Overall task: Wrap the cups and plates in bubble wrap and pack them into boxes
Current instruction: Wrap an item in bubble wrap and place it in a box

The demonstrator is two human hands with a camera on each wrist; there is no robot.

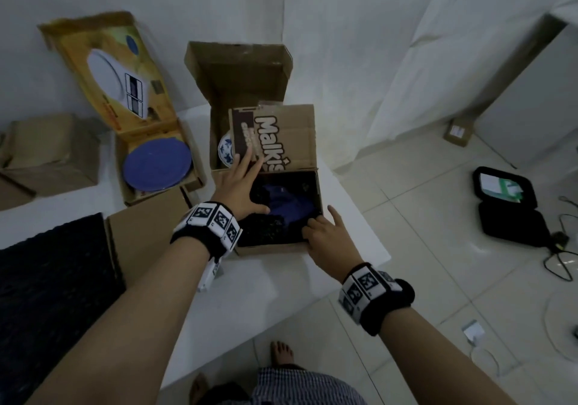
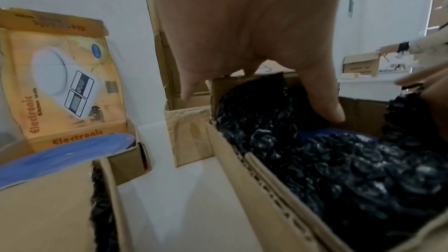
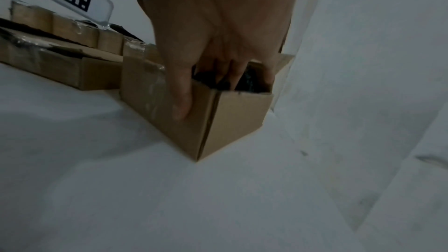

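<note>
With the blue plate (image 1: 289, 206) lying in black bubble wrap (image 1: 266, 226) inside the Malkist box (image 1: 275, 246), spread left hand (image 1: 242, 185) flat above it, right hand (image 1: 328, 242) gripping the box's near corner: tuck wrap fully over the plate before closing flaps.
</note>
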